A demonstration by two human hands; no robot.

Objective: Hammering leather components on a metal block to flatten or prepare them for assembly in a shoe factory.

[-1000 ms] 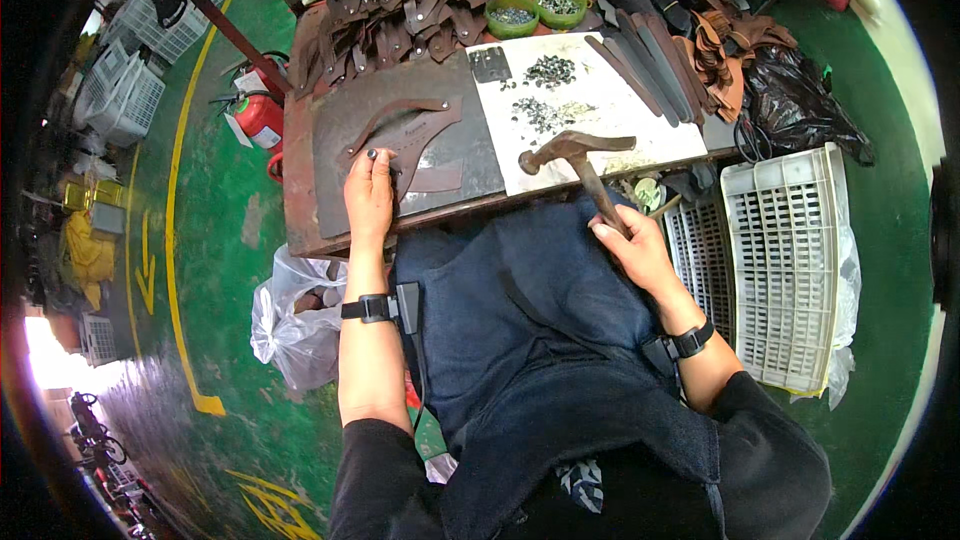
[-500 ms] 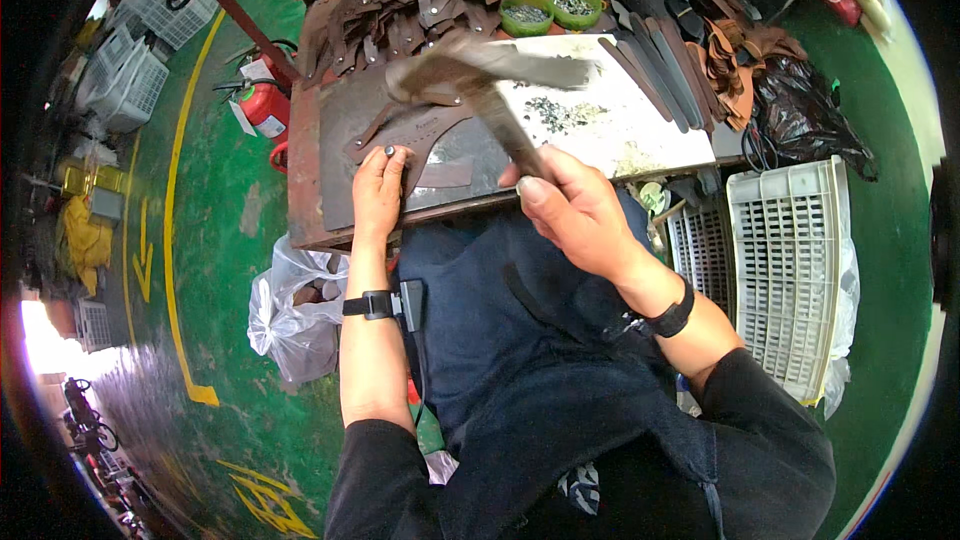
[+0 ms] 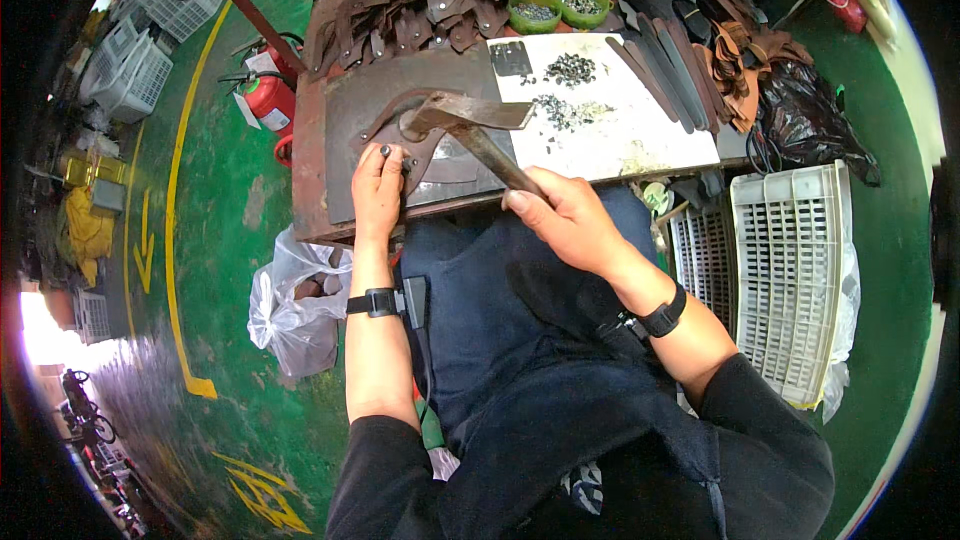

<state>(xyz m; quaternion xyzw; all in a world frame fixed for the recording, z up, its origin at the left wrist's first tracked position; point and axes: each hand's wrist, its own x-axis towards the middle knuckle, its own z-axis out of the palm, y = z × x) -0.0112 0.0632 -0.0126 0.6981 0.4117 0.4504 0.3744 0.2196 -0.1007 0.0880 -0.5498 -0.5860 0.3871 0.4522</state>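
Note:
My right hand [image 3: 575,225] grips a hammer [image 3: 490,152] by its wooden handle. The rusty hammer head [image 3: 435,115] hangs over the worktop, just beyond my left fingers. My left hand [image 3: 376,190] rests at the near left of the worktop, fingers closed and pinched together. A small dark round end [image 3: 386,151] shows at the fingertips; what it belongs to is hidden. Beneath the hammer lies a curved brown leather piece [image 3: 388,112], partly covered by the head. It rests on a dark mat [image 3: 345,120], with a smooth grey plate near my left hand.
Small dark and silvery fasteners [image 3: 570,70] lie on a white board [image 3: 650,155]. Behind are heaped leather straps [image 3: 420,0] and green bowls [image 3: 583,5] of fasteners. Leather strips [image 3: 670,70] sit right. A white crate [image 3: 790,270] stands low right; a fire extinguisher [image 3: 268,100] stands left.
The hammer, blurred before, has dropped lower and closer to my left hand, uncovering dark fasteners and a dark rectangle on the white board. My left hand stays at the same spot.

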